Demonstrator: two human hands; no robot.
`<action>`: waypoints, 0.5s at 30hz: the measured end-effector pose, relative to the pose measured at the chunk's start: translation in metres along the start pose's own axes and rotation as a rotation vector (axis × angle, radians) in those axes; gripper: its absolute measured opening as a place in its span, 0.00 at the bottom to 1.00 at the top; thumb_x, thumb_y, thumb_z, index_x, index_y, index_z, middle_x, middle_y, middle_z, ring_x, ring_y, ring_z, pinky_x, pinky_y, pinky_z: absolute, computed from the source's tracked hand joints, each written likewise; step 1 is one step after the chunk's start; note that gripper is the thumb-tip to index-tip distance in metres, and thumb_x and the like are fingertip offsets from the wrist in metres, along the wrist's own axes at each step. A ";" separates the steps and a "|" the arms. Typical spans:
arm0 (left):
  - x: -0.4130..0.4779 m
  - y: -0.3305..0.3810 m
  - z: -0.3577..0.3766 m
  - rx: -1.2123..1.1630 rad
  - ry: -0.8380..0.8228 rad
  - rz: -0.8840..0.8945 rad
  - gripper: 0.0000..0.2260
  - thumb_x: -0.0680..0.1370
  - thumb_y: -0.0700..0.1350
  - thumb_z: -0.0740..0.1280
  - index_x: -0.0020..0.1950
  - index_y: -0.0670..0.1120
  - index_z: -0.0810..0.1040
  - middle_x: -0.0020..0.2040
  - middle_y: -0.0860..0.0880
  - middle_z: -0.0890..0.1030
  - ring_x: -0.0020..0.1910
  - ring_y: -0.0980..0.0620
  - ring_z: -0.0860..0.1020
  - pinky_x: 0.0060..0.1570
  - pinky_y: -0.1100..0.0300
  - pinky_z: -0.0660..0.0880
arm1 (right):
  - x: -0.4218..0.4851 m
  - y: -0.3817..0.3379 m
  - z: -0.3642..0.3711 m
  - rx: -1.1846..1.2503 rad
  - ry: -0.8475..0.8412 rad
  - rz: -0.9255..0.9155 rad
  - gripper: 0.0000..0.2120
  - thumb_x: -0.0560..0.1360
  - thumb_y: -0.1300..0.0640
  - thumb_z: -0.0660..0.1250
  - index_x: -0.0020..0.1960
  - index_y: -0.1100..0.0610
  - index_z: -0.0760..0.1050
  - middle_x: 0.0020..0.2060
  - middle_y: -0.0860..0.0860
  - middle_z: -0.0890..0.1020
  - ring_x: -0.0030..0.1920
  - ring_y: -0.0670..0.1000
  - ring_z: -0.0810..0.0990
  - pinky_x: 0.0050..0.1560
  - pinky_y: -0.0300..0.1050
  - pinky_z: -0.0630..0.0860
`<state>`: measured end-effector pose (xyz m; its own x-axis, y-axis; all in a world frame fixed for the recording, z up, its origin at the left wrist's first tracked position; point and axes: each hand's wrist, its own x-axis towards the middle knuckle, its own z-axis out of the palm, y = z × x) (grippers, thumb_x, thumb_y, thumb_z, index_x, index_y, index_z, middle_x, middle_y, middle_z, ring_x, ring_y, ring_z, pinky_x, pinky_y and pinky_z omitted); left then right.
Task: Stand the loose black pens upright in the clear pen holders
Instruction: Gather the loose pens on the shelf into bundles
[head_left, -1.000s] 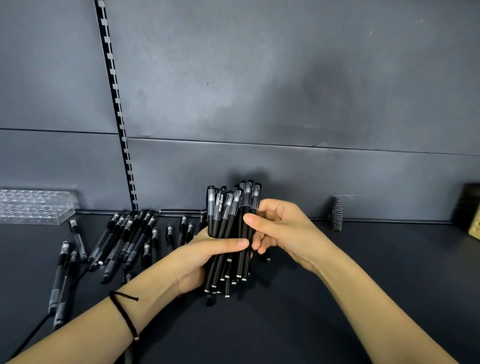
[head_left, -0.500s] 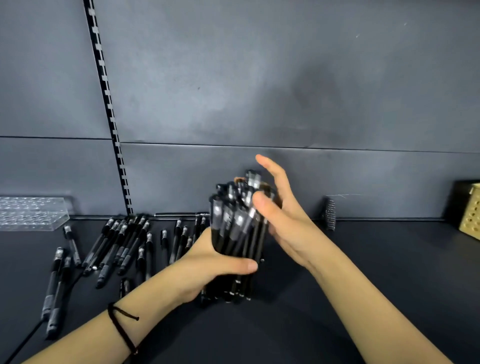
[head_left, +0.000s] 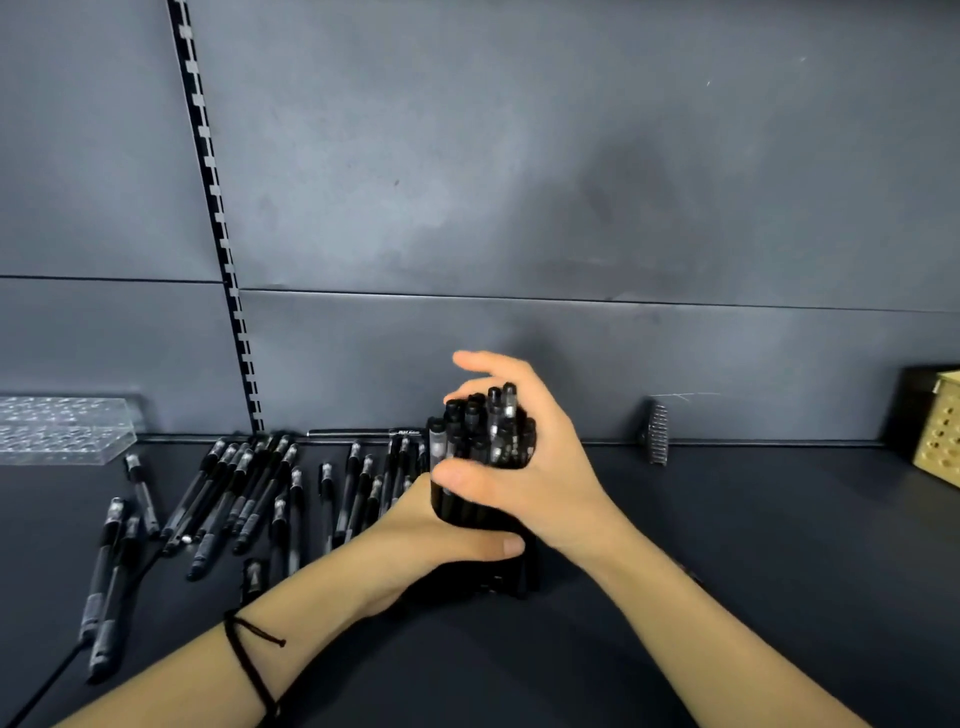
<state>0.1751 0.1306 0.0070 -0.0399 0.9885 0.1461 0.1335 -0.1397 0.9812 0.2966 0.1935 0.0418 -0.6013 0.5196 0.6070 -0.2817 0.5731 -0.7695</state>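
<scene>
Two hands meet at the lower middle of the frame round one thick bundle (head_left: 491, 436) of black pens, which stands upright with its lower ends on the dark shelf (head_left: 753, 545). The left hand (head_left: 431, 540) wraps the lower half of the bundle, its thumb lying across the front. The right hand (head_left: 550, 478) clasps the upper half from the right, thumb pressed on the front, the other fingers curled behind the caps, the forefinger lifted clear above them. The cap ends stick up unevenly between the right hand's fingers; this part is blurred. Many loose pens (head_left: 244, 493) lie flat to the left of the hands, most fanned out with caps toward the back panel (head_left: 519, 182), a few more lying apart near the lower left edge. One single pen (head_left: 363, 432) lies along the foot of the panel, behind the bundle. The holder (head_left: 62, 431), a clear block with rows of holes, sits at the left edge against the panel, well apart from the bundle; no pen stands in it. A slotted strip (head_left: 218, 218) runs down the panel at upper left. A dark cord (head_left: 249, 660) circles the left wrist. A gold box (head_left: 940, 441) with holes shows at the right edge, and a small ribbed metal piece (head_left: 657, 434) stands against the panel to the right of the hands.
</scene>
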 end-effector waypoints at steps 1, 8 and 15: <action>0.001 0.000 -0.001 -0.006 -0.017 -0.011 0.22 0.69 0.34 0.75 0.60 0.49 0.78 0.54 0.52 0.84 0.57 0.55 0.81 0.55 0.60 0.77 | -0.001 0.003 0.005 -0.064 0.015 -0.005 0.28 0.61 0.50 0.77 0.59 0.42 0.74 0.52 0.44 0.79 0.54 0.42 0.78 0.56 0.33 0.72; 0.003 0.000 0.003 0.003 -0.051 0.000 0.19 0.70 0.29 0.73 0.53 0.49 0.80 0.49 0.50 0.86 0.52 0.55 0.83 0.49 0.65 0.77 | 0.008 0.005 0.007 -0.004 0.187 0.033 0.16 0.69 0.68 0.74 0.52 0.55 0.77 0.45 0.45 0.79 0.47 0.39 0.78 0.51 0.30 0.72; 0.007 0.007 0.008 -0.110 -0.012 -0.028 0.17 0.70 0.34 0.74 0.57 0.40 0.76 0.45 0.43 0.83 0.44 0.47 0.82 0.45 0.59 0.78 | 0.023 0.010 0.008 0.142 0.373 0.229 0.12 0.70 0.62 0.75 0.47 0.47 0.79 0.45 0.48 0.80 0.43 0.48 0.81 0.48 0.47 0.81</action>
<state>0.1841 0.1367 0.0142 -0.0303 0.9926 0.1176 0.0234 -0.1169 0.9929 0.2736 0.2063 0.0461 -0.3572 0.8303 0.4277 -0.2880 0.3377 -0.8961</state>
